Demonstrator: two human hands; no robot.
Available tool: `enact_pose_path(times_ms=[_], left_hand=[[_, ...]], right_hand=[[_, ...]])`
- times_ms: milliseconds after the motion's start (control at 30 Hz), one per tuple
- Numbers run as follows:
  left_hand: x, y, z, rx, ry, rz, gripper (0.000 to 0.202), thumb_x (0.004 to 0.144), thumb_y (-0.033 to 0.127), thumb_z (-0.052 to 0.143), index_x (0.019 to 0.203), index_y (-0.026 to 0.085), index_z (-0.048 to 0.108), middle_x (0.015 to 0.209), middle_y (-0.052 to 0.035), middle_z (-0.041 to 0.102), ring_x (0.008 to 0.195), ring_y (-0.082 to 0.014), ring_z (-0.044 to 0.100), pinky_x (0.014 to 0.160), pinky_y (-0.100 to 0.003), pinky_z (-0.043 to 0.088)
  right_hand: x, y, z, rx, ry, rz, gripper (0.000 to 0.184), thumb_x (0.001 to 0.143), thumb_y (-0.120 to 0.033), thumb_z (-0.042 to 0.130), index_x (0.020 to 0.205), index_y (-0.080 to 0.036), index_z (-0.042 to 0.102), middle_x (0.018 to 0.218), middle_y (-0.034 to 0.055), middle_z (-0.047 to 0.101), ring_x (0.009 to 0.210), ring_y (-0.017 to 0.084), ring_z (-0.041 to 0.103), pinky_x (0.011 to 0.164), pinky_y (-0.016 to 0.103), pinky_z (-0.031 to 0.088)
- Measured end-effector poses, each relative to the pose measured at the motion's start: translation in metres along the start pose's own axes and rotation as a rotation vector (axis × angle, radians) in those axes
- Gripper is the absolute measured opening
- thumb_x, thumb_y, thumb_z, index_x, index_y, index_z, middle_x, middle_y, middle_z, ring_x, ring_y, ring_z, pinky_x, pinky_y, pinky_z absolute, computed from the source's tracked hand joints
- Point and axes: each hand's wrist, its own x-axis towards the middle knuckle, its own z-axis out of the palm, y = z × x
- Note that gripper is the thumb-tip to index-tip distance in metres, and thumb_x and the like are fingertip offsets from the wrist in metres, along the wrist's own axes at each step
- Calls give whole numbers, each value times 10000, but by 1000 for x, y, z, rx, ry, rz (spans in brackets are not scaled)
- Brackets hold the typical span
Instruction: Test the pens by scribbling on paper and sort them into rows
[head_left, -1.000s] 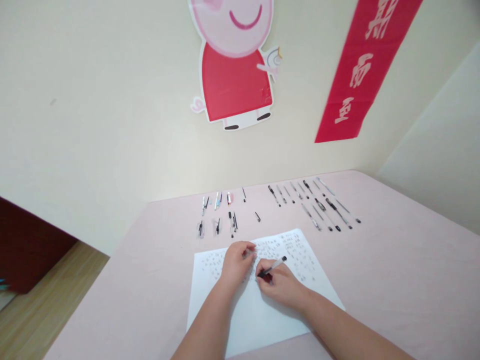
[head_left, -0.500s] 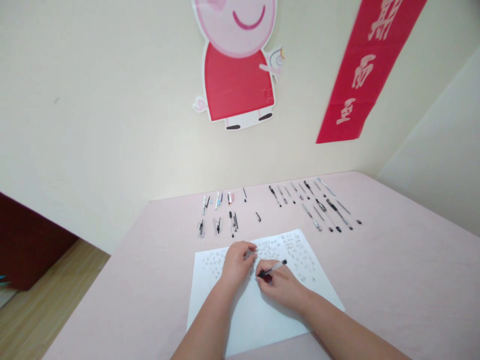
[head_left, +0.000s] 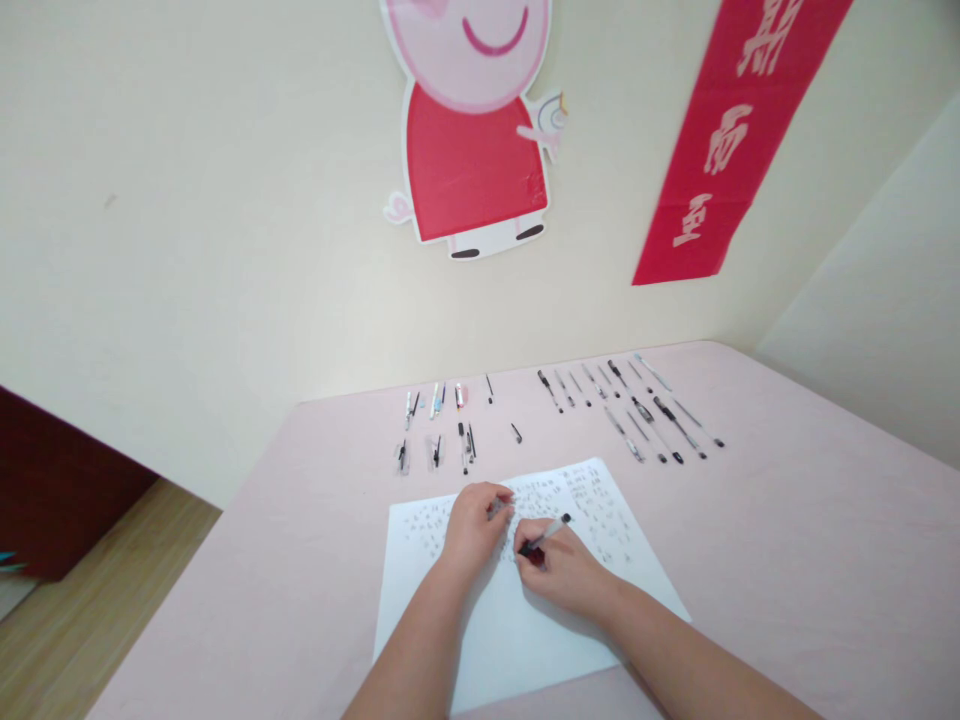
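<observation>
A white sheet of paper [head_left: 525, 660] lies at a slight slant on the pink-covered table, its upper part covered in small dark handwriting. My right hand [head_left: 562, 570] grips a clear pen [head_left: 557, 525] with a dark grip; its back end points up and to the right, and its tip is hidden by my fingers. On the sheet's upper middle rests my left hand [head_left: 478, 525], open, with curved fingers and the thumb apart, just left of the pen hand. It holds nothing that I can see.
Beyond the sheet, several pens [head_left: 679, 428] lie in rows at the back right. Smaller groups of pens [head_left: 463, 447] and a pink item [head_left: 462, 396] lie at the back left. A short black pen cap or piece [head_left: 517, 433] sits between. The wall [head_left: 262, 250] stands directly behind the table.
The pen in my right hand has tipped slightly more upright, and that hand has shifted a touch to the right. My left hand stays in place.
</observation>
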Motion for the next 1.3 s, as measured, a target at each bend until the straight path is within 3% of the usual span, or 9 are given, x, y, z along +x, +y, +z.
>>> enact_pose_path(times_ms=[200, 500, 1300], left_hand=[[0, 0, 0, -4, 9, -4, 200, 666, 138, 630, 822, 236, 709, 825, -30, 700, 768, -204, 576, 745, -338, 423], [0, -1, 0, -4, 2, 5, 202, 679, 144, 621, 840, 231, 705, 843, -31, 704, 783, -206, 576, 750, -341, 423], [0, -2, 1, 16, -3, 17, 189, 693, 154, 620, 843, 234, 701, 846, -28, 705, 795, -207, 583, 758, -342, 430]], right_hand=[[-1, -1, -7, 81, 8, 112, 114, 697, -114, 489, 685, -207, 554, 620, -28, 542, 574, 126, 498, 561, 225, 390], [-1, 1, -4, -31, -3, 5, 155, 670, -84, 494, 680, -203, 593, 625, -18, 570, 606, 135, 523, 597, 228, 400], [0, 0, -5, -36, -2, -3, 154, 671, -86, 478, 669, -197, 584, 601, -19, 557, 570, 129, 519, 574, 225, 397]])
